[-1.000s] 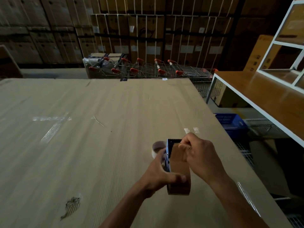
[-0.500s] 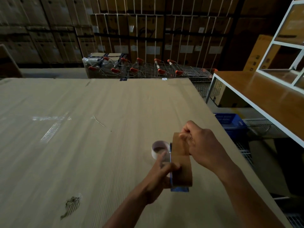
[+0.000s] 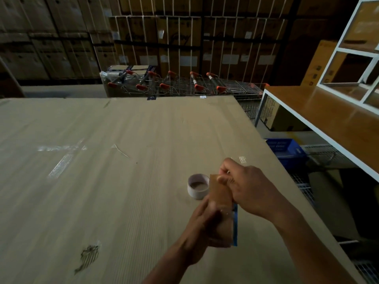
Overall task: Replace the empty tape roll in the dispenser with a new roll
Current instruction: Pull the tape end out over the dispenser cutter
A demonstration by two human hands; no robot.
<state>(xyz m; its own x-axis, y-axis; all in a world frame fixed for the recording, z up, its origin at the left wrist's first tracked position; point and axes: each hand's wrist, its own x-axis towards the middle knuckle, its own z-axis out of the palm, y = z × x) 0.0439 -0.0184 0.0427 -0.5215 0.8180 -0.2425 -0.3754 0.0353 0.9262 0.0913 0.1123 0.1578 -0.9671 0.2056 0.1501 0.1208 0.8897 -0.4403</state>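
A brown tape roll [image 3: 220,193] sits in a blue tape dispenser [image 3: 235,224], held above the cardboard-covered table [image 3: 102,181]. My left hand [image 3: 205,226] grips the roll and dispenser from the left and below. My right hand [image 3: 246,189] pinches the top end of the brown tape between thumb and fingers. An empty white tape core [image 3: 198,186] stands on the table just left of the roll, untouched. Most of the dispenser is hidden behind the roll and my hands.
The table's right edge runs close to my right arm. Beyond it are a blue crate [image 3: 286,148] on the floor and an orange-topped white shelf [image 3: 328,119]. Shopping carts [image 3: 184,85] and stacked cartons stand behind the table. Tape strips [image 3: 61,156] are stuck at the table's left.
The dispenser's blue edge has turned from the left side of the roll to the right and downward. My right hand stayed pinched on the tape end and moved slightly up.
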